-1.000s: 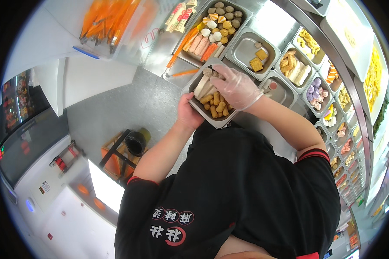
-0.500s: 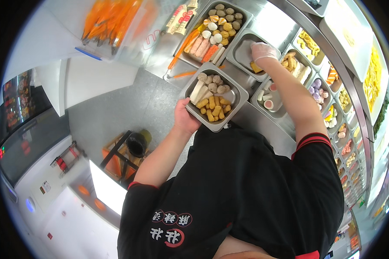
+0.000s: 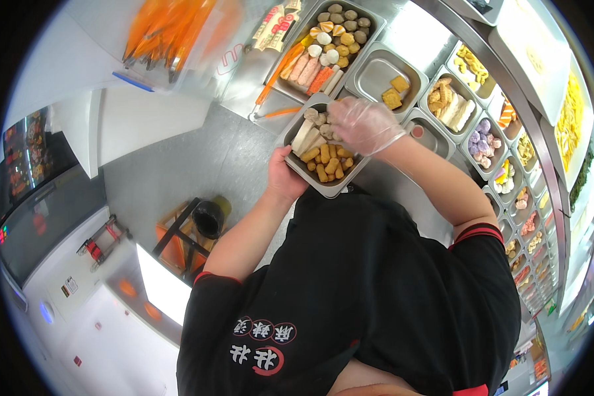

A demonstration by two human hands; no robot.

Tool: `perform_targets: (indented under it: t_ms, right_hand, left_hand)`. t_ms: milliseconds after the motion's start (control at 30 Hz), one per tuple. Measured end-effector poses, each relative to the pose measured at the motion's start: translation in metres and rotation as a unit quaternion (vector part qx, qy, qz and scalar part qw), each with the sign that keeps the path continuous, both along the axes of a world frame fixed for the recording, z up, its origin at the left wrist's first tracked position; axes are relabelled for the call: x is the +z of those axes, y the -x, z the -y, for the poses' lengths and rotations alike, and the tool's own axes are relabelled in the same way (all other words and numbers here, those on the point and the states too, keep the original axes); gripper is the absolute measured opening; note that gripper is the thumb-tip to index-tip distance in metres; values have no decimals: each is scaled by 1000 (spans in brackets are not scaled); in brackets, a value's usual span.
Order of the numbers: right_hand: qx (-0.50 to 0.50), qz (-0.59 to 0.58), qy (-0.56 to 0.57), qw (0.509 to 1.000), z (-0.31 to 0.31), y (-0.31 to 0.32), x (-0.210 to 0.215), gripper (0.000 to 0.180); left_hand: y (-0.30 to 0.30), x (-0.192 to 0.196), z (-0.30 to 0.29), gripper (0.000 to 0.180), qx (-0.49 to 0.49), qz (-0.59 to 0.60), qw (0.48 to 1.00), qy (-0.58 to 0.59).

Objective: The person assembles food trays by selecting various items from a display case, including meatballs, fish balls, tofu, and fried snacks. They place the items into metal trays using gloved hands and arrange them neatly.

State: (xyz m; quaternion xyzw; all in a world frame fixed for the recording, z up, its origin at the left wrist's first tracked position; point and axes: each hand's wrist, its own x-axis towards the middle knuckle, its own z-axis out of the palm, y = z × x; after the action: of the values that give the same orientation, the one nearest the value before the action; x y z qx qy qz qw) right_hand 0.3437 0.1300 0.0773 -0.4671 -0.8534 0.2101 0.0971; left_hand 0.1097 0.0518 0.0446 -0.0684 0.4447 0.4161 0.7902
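Observation:
My left hand (image 3: 282, 177) grips the near left rim of a steel tray (image 3: 303, 175) held over the counter edge. The tray carries golden fried sticks (image 3: 327, 164), pale tofu-like slabs (image 3: 305, 135) and brownish balls. My right hand (image 3: 363, 124), in a clear plastic glove, hovers over the tray's far end with fingers curled down onto the food. Whether it holds a piece is hidden by the glove and fingers.
A steel counter holds a row of inset pans: one with assorted balls and sausages (image 3: 330, 39), one with two fried tofu cubes (image 3: 391, 92), others with mixed foods (image 3: 482, 142) running right. Orange tongs (image 3: 278, 69) lie by the pans. A black bin (image 3: 208, 218) stands on the floor below.
My gloved right hand has come back from the pan with the tofu cubes to above the held tray. The tray and my left hand have stayed in place.

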Motion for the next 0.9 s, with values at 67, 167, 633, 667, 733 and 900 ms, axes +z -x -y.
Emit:
perform_targets:
  t_ms: [67, 167, 633, 667, 733, 900]
  right_hand:
    - [31, 51, 15, 998, 2, 13, 8, 30]
    - [32, 61, 11, 998, -2, 17, 12, 24]
    - [90, 21, -103, 990, -6, 26, 3, 21]
    - [84, 17, -109, 990, -4, 24, 2, 21]
    - [98, -28, -136, 985, -10, 20, -1, 20]
    - [-160, 125, 27, 979, -52, -31, -11, 19]
  left_hand:
    - [-4, 3, -2, 71, -10, 9, 1000, 0]
    - [-7, 6, -3, 72, -17, 6, 1000, 0]
    - [-10, 7, 3, 73, -15, 5, 1000, -17]
    - [-9, 6, 3, 73, -9, 1, 1000, -15]
    - [-6, 3, 3, 73, 4, 2, 1000, 18]
    - [5, -5, 4, 70, 6, -5, 999, -36]
